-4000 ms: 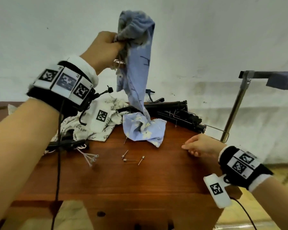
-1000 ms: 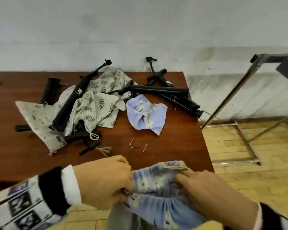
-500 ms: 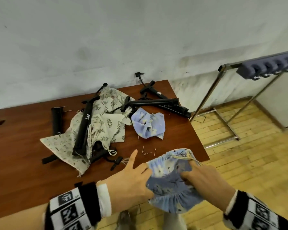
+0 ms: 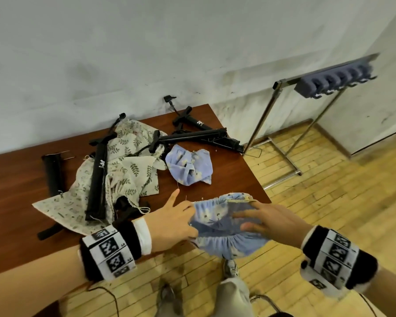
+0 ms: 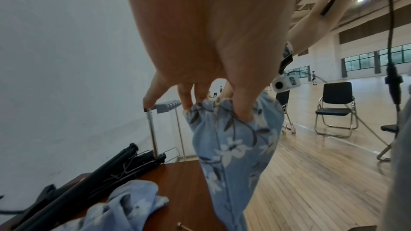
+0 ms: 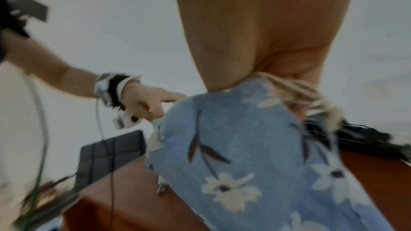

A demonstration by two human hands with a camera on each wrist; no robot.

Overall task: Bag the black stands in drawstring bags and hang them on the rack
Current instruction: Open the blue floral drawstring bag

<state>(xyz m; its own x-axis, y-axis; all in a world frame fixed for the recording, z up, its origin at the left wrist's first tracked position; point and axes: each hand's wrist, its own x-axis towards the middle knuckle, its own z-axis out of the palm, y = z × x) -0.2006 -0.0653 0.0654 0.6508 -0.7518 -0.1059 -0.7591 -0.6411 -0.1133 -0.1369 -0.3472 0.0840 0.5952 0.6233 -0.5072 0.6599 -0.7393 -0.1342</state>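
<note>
As bag (image 4: 224,221) mouth widens: L index (image 4: 173,197) out.

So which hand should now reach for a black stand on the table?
Left. The left hand is over the table, beside the stands; the right hand holds the blue bag beyond the table's edge.

a person's left hand (image 4: 174,221) and right hand (image 4: 270,221) hold a blue flowered drawstring bag (image 4: 224,227) by its gathered mouth, just off the near corner of a brown wooden table (image 4: 14,184). on the table lie black stands (image 4: 98,179), leaf-print cloth bags (image 4: 133,172) and a second crumpled blue bag (image 4: 189,167). to the right, on a pale wood floor, stands a metal rack (image 4: 284,138) with a row of grey hooks (image 4: 334,80).
</note>
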